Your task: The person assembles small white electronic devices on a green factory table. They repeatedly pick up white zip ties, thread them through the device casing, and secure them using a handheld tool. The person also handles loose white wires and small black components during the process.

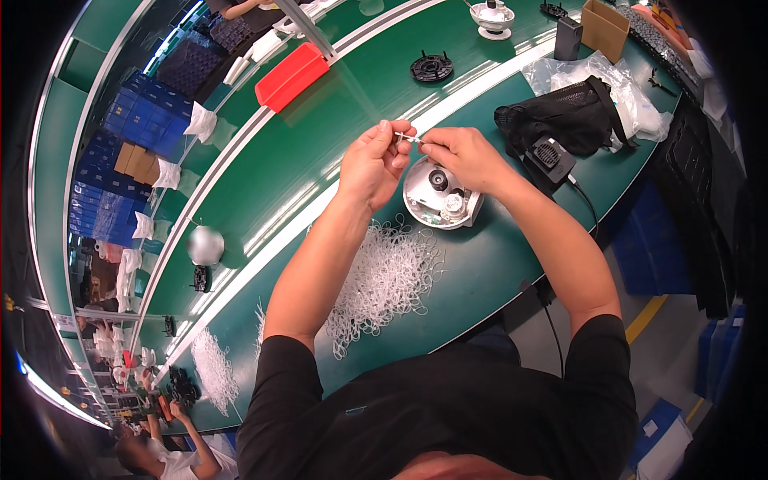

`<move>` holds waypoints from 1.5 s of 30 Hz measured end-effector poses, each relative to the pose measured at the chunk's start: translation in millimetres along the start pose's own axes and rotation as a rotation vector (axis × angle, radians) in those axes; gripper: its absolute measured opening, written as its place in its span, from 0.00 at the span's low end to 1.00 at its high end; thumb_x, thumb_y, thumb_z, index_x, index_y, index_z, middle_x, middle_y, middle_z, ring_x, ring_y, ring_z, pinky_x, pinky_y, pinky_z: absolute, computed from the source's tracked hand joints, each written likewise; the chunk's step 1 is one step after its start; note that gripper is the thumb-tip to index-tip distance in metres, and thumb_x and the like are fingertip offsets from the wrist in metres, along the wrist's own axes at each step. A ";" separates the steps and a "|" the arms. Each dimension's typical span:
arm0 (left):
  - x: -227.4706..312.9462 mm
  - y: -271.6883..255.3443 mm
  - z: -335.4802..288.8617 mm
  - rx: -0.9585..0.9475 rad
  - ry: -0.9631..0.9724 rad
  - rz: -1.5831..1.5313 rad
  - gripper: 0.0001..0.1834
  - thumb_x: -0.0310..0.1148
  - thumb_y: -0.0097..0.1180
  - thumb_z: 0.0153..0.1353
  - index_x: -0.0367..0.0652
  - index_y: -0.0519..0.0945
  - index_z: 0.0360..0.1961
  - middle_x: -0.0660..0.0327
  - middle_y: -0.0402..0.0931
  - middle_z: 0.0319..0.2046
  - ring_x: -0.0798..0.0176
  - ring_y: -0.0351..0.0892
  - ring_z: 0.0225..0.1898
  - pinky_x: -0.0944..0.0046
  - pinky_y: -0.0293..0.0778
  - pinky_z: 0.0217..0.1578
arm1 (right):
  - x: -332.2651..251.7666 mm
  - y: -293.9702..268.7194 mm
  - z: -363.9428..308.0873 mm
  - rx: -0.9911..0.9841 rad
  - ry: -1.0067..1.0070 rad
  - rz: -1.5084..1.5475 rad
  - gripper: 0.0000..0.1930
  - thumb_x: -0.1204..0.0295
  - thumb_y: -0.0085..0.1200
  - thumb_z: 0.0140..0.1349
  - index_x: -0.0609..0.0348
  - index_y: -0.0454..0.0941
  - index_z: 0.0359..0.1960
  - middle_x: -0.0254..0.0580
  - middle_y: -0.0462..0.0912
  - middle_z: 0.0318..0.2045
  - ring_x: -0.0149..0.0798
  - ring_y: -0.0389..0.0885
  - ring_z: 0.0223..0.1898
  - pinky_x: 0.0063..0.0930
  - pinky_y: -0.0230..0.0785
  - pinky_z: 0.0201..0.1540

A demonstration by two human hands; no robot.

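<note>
White strand (409, 138): spans the gap between both hands' fingertips, above the far rim of the housing; its fine detail is too small to tell.
White loop pile (376, 280): tangled on the green bench, near-left of the housing. Stray loops could enter the open housing if a forearm drags them.
Left hand (374, 164): narrow pinch on the strand's left end, other fingers curled. A weak fingertip grip could let it slip.
White round housing (432, 200): open side up on the bench, inner parts exposed. A dropped strand could lodge among them.
Right hand (462, 154): narrow pinch on the strand's right end, partly over the housing. A low wrist could knock the housing askew.
Black cord (594, 210): right of the right forearm, running from a black grilled device (550, 157). A wide elbow swing could snag it.
</note>
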State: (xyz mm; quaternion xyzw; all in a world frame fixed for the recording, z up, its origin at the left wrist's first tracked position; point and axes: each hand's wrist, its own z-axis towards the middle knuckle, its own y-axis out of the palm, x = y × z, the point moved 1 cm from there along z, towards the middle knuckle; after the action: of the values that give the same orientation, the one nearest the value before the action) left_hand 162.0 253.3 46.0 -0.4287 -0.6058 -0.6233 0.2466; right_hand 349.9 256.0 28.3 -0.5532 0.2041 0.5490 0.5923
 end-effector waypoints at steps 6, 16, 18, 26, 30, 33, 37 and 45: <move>7.2 7.7 -6.2 0.009 -0.024 0.083 0.18 0.37 0.45 0.75 0.31 0.76 0.52 0.53 0.77 0.45 0.66 0.75 0.37 0.70 0.72 0.33 | -0.1 -2.8 0.4 -0.034 0.031 0.005 0.12 0.65 0.53 0.65 0.60 0.83 0.41 0.53 0.83 0.29 0.50 0.83 0.32 0.40 0.72 0.37; -4.6 0.5 -7.8 0.052 0.012 0.360 0.09 0.24 0.59 0.66 0.32 0.78 0.45 0.57 0.82 0.36 0.68 0.82 0.32 0.71 0.79 0.31 | 1.9 -1.1 0.2 -0.003 0.031 0.059 0.12 0.66 0.53 0.65 0.61 0.83 0.40 0.51 0.82 0.27 0.47 0.82 0.28 0.38 0.72 0.35; -4.5 -0.3 -7.0 0.064 0.045 0.433 0.09 0.25 0.59 0.66 0.33 0.78 0.45 0.57 0.82 0.36 0.68 0.81 0.31 0.71 0.79 0.29 | 1.4 -1.0 0.0 -0.006 0.026 0.060 0.12 0.67 0.53 0.65 0.62 0.83 0.40 0.51 0.82 0.26 0.47 0.82 0.28 0.37 0.72 0.34; -6.2 -0.6 -7.1 0.016 0.096 0.654 0.08 0.27 0.62 0.65 0.34 0.81 0.42 0.63 0.80 0.30 0.74 0.75 0.26 0.73 0.72 0.25 | 5.1 -0.5 -0.9 0.006 0.009 0.086 0.12 0.67 0.54 0.65 0.63 0.83 0.40 0.49 0.82 0.25 0.44 0.81 0.26 0.36 0.72 0.34; -8.0 -1.6 -7.4 0.030 0.172 0.749 0.07 0.27 0.63 0.63 0.35 0.83 0.41 0.66 0.80 0.28 0.77 0.71 0.25 0.74 0.67 0.24 | 3.8 -2.6 -1.2 -0.003 0.053 0.108 0.12 0.69 0.55 0.66 0.66 0.83 0.40 0.45 0.83 0.25 0.35 0.79 0.27 0.31 0.72 0.34; -7.6 -0.1 -8.0 0.083 0.177 0.801 0.07 0.27 0.63 0.63 0.35 0.84 0.40 0.67 0.80 0.28 0.78 0.70 0.24 0.74 0.64 0.24 | 1.1 -2.9 -1.0 0.014 0.044 0.031 0.11 0.68 0.55 0.65 0.64 0.84 0.41 0.48 0.85 0.27 0.41 0.83 0.29 0.34 0.74 0.35; -10.8 -0.9 -8.6 0.104 0.201 0.800 0.08 0.27 0.64 0.62 0.35 0.84 0.40 0.65 0.81 0.29 0.77 0.73 0.26 0.74 0.68 0.26 | -4.5 -4.1 0.5 0.002 0.062 -0.044 0.12 0.68 0.54 0.64 0.62 0.85 0.41 0.53 0.86 0.31 0.48 0.86 0.32 0.37 0.76 0.37; -8.0 10.1 -13.1 0.082 0.163 1.047 0.08 0.29 0.66 0.61 0.33 0.84 0.36 0.62 0.83 0.29 0.72 0.79 0.30 0.69 0.76 0.32 | -1.3 -8.5 -3.3 -0.083 0.040 0.209 0.13 0.72 0.59 0.62 0.64 0.83 0.47 0.35 0.83 0.29 0.25 0.78 0.30 0.23 0.71 0.34</move>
State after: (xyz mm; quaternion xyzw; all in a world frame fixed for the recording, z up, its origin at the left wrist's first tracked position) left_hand 171.4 237.5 46.2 -0.6141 -0.3132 -0.4238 0.5875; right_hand 358.1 254.4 32.1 -0.5638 0.2494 0.6046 0.5044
